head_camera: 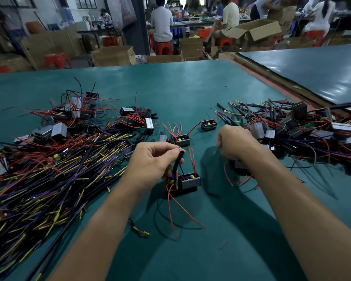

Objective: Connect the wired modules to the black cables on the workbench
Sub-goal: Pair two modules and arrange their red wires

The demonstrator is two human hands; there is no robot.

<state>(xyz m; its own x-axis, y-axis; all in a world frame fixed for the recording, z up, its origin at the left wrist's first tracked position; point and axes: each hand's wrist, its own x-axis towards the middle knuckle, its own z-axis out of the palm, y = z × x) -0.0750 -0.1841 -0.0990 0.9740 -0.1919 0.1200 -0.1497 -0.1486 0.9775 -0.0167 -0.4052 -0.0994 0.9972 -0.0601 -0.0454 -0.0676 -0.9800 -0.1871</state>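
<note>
The left hand [154,161] pinches a black cable [176,165] between the thumb and the fingers [166,148]. The top end of the cable pokes up just past the fingertips. The rest runs down under the hand to a small black module [171,183] right below the fingers. The other module [190,181] touches it on the right. Both are low over the green counter [190,88]. Red wires [178,209] trail from them toward the person. The right hand [234,142] is close by and blurred. Its fingers are curled over something dark, but I cannot tell if they hold it. A big cable pile [49,169] lies on the left. A module pile [302,130] lies on the right.
</note>
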